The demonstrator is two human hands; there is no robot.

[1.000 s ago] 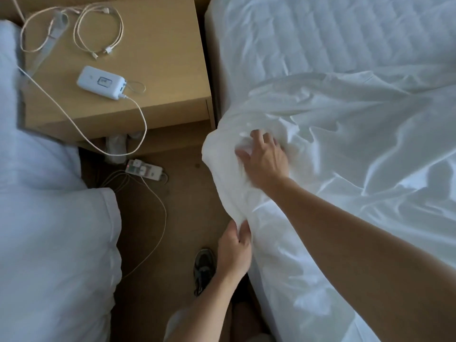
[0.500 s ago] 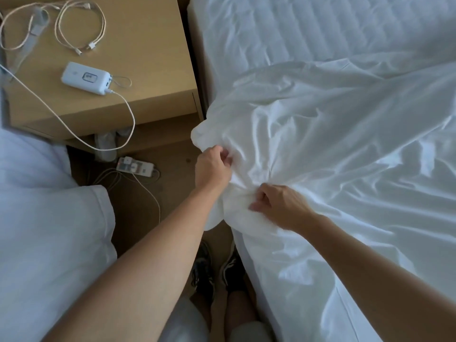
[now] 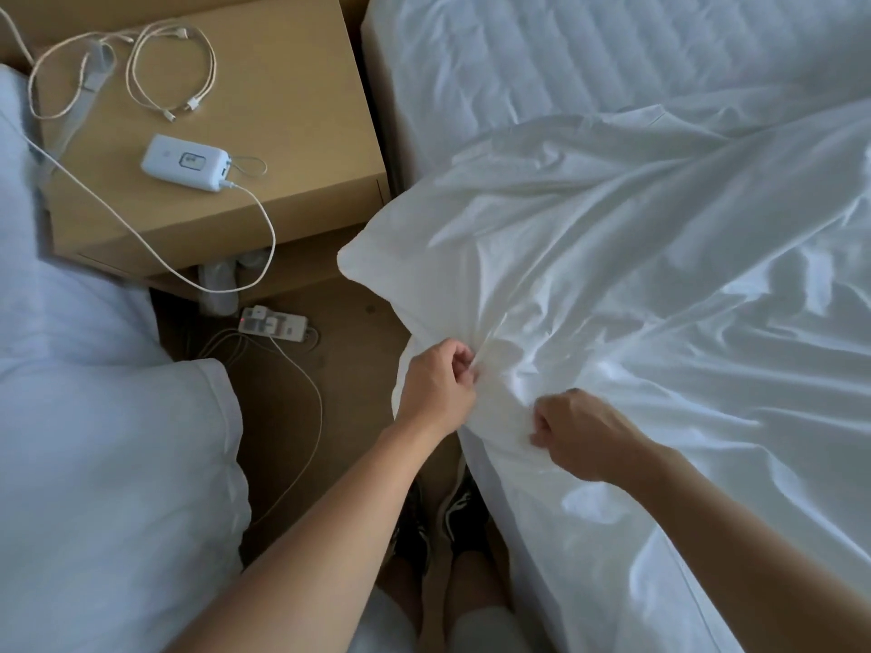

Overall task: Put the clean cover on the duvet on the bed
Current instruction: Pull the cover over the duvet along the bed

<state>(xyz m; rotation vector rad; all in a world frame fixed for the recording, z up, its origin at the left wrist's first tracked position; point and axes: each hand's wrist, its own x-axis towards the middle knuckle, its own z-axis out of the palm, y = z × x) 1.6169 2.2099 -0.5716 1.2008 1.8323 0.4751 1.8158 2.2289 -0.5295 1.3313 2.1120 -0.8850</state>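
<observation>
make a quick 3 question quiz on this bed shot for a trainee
1. True or false: the left hand and the right hand both grip the white cover.
2. What lies on the bedside table? A: a power bank and cables. B: a lamp. C: a book.
3. Fill in: the power strip lies on the ____.
Key: 1 true; 2 A; 3 floor.

A single view, from a camera on the person's head, standing at the bed's [image 3: 589,54] side. It looks steeply down, close above the bed edge; the bench [image 3: 292,110] shows left of the bed.
</observation>
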